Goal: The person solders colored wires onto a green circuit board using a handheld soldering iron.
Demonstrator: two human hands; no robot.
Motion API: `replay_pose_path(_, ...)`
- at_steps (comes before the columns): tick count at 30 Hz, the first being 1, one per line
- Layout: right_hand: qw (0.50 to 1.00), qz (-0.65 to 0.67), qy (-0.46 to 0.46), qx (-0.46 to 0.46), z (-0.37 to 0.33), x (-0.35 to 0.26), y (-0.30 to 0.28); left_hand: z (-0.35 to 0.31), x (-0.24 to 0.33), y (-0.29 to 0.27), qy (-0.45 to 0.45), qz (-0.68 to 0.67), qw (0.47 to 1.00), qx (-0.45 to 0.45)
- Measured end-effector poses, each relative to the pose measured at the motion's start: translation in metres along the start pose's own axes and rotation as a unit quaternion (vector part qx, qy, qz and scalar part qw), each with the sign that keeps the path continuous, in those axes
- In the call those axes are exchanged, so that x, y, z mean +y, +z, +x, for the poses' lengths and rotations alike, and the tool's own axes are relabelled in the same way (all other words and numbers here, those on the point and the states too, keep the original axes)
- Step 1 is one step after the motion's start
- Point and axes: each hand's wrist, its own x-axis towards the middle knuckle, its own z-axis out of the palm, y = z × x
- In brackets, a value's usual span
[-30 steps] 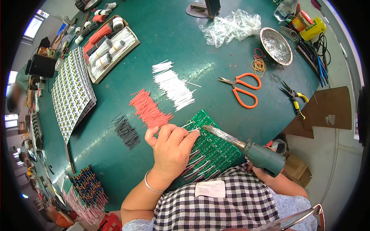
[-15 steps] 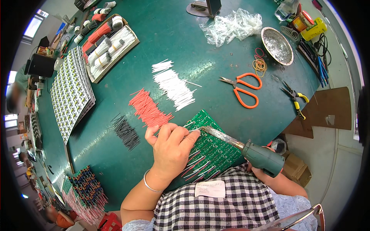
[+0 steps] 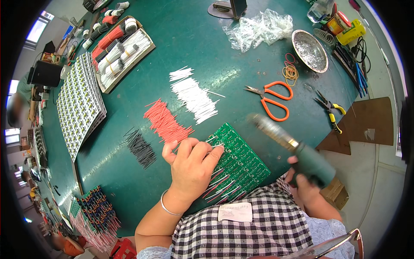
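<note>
My left hand [image 3: 189,166] pinches a thin white wire [image 3: 217,146] at the upper left part of a green circuit board [image 3: 243,159]. Rows of red, white and black wires [image 3: 221,183] stick out from the board's lower left side. In my right hand [image 3: 304,183] is a soldering iron [image 3: 308,159] with a thick green handle, blurred by motion; its tip is lifted off the board, to the right of it. Beyond my left hand lie loose cut wires: a red pile [image 3: 166,120], a white pile [image 3: 194,99] and a black pile [image 3: 142,150].
Orange-handled scissors [image 3: 274,101], pliers [image 3: 330,111] and a metal bowl [image 3: 310,52] lie to the right. Crumpled plastic [image 3: 261,30] is at the back. On the left are a box of bundled wires [image 3: 144,47], stacked board panels [image 3: 82,99] and wired boards [image 3: 97,211].
My right hand has drawn the soldering iron up and right, away from the board, so more of the board shows. My left hand stays in place with the wire.
</note>
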Motion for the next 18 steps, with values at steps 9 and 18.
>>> replay_pose_path(9, 0.928, -0.029, -0.269, 0.258, 0.077, -0.036, -0.059, 0.000, 0.001, -0.001, -0.005, 0.002, 1.000, 0.005)
replay_pose_path(18, 0.952, -0.074, -0.201, 0.218, 0.069, -0.030, -0.047, 0.000, 0.003, -0.001, 0.001, 0.009, 1.000, 0.009)
